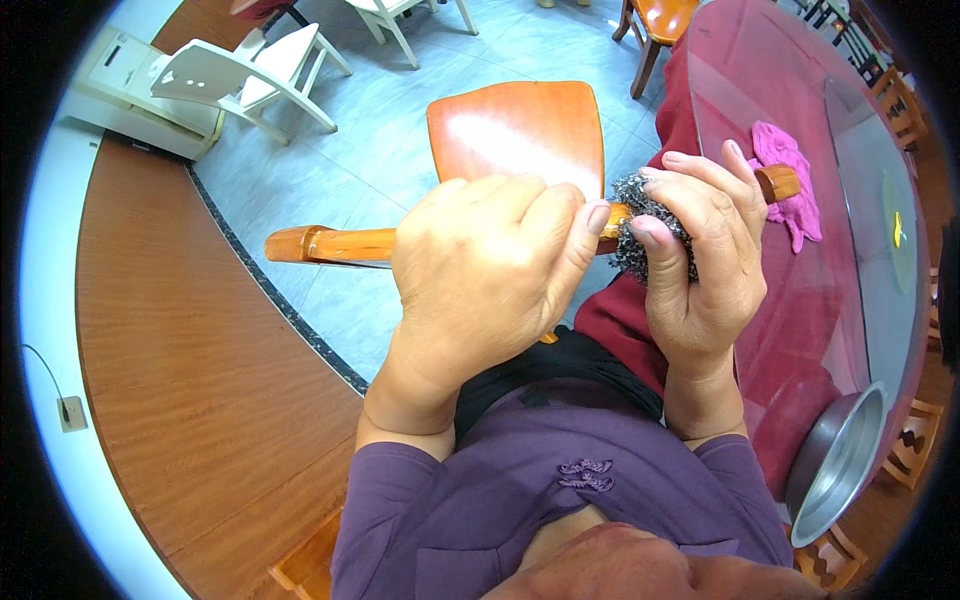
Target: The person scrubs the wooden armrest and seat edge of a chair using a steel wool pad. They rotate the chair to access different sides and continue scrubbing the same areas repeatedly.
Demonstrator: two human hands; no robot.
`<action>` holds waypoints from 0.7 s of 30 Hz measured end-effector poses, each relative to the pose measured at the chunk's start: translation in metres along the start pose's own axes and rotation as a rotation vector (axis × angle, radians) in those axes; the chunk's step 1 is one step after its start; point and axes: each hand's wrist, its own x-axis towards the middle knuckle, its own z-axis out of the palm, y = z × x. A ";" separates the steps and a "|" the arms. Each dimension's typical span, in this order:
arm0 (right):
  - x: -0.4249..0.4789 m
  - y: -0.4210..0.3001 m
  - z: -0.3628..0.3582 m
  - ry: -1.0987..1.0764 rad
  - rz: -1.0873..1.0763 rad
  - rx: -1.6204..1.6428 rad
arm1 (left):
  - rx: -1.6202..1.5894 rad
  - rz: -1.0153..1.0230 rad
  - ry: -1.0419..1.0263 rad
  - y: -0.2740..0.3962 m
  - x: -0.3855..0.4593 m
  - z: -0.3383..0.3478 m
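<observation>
A glossy orange wooden bar, apparently the top rail of a chair back (352, 245), crosses in front of my body. My left hand (484, 259) is wrapped around its middle, palm down, thumb pointing right. In my right hand (705, 240) is a grey steel wool scourer (628, 259), pressed around the rail towards its right end. That end of the rail shows beyond my fingers. Past the rail lies an orange wooden chair seat (517, 127), which seems to belong to the same chair. My left hand hides part of the rail.
On my right, a glass-topped table (727, 82) with a dark red tablecloth carries a pink cloth (784, 146) and a metal basin (814, 442). A wood-panelled wall (187, 360) runs along my left. White chairs (217, 75) and another orange chair (667, 19) stand farther off.
</observation>
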 end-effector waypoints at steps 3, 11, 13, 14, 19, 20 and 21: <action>-0.001 0.013 -0.014 -0.014 -0.012 -0.103 | 0.026 0.012 -0.012 -0.001 0.000 -0.002; -0.010 0.026 -0.014 0.091 0.095 -0.103 | 0.027 0.004 -0.019 0.000 0.001 -0.001; -0.006 0.017 -0.006 0.039 0.036 -0.042 | 0.036 -0.010 -0.029 0.001 0.000 -0.001; -0.003 0.009 -0.002 0.025 0.022 -0.013 | 0.034 -0.013 -0.026 0.000 0.000 0.000; -0.004 0.020 -0.016 0.028 -0.020 -0.153 | 0.046 -0.013 -0.039 0.002 0.000 -0.003; -0.008 0.025 -0.020 0.091 0.009 -0.232 | 0.047 -0.005 -0.039 0.002 -0.001 -0.003; -0.012 0.035 -0.028 0.103 0.047 -0.308 | 0.045 0.003 -0.034 0.002 0.000 -0.003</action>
